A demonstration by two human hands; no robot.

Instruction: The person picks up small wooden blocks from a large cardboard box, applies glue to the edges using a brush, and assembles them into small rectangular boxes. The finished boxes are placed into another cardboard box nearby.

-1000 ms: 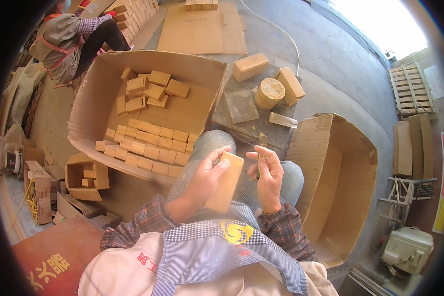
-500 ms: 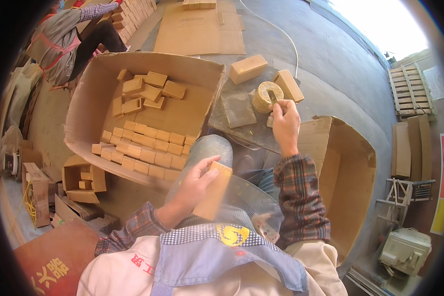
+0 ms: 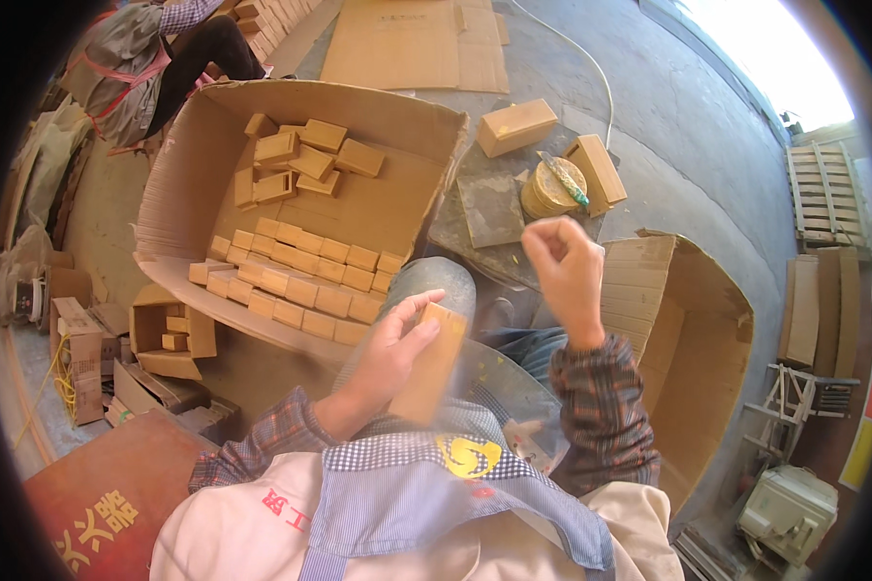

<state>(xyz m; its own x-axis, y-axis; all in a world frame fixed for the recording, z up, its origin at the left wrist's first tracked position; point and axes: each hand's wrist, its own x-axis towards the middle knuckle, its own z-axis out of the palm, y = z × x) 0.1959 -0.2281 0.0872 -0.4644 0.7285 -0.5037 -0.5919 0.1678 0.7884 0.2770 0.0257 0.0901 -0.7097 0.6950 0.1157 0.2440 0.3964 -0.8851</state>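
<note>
My left hand (image 3: 383, 363) is closed round a long pale wooden block (image 3: 430, 363), held tilted above my lap. The block has a small yellowish patch near its upper end. My right hand (image 3: 567, 271) hangs over the near edge of a dark work board (image 3: 446, 228), its thumb and fingers curled together in a pinch. Whether anything small is between them I cannot make out. Just beyond it stands a round yellowish tin (image 3: 543, 197), with a green-handled tool (image 3: 570, 182) lying across its top.
Two more wooden blocks, one lying (image 3: 516, 127) and one leaning (image 3: 599, 172), flank the tin. A flat grey slab (image 3: 491, 210) is beside it. At left, a large carton (image 3: 300, 97) holds many blocks; another carton (image 3: 698, 378) stands at right. A person (image 3: 131, 73) sits far left.
My right hand has left the tool on the tin and drawn back toward me. My left hand still holds the wooden block. The whole view has shifted slightly.
</note>
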